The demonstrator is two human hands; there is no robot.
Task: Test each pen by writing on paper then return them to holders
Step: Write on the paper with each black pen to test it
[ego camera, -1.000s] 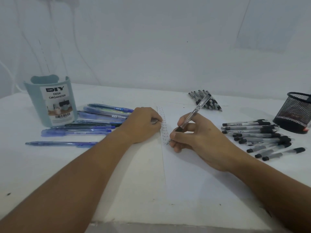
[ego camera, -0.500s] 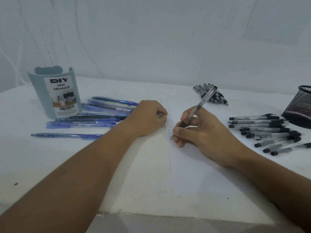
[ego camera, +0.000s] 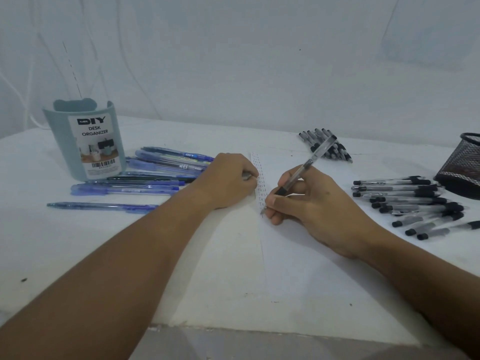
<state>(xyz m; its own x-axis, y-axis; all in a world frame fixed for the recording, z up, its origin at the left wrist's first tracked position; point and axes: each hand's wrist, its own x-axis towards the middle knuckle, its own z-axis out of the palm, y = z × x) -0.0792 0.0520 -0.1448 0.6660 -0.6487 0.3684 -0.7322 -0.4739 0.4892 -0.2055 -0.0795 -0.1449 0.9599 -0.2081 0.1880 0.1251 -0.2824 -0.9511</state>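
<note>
My right hand (ego camera: 314,203) grips a clear pen with a black grip (ego camera: 309,165), its tip touching the white paper (ego camera: 324,261) at the foot of a column of handwritten "Test" words (ego camera: 261,185). My left hand (ego camera: 228,180) rests curled at the paper's left edge and pinches a small grey piece, apparently the pen's cap (ego camera: 246,176). A teal desk organizer (ego camera: 85,144) stands at the back left. A black mesh holder (ego camera: 462,170) stands at the right edge.
Several blue pens (ego camera: 161,175) lie beside the organizer, one more blue pen (ego camera: 101,207) nearer me. Several capped black pens (ego camera: 410,201) lie in a row left of the mesh holder. Another bunch of black pens (ego camera: 335,149) lies at the back.
The right hand and pen tip have crept slightly down the column of words. The left hand has stayed in place at the paper's edge.
</note>
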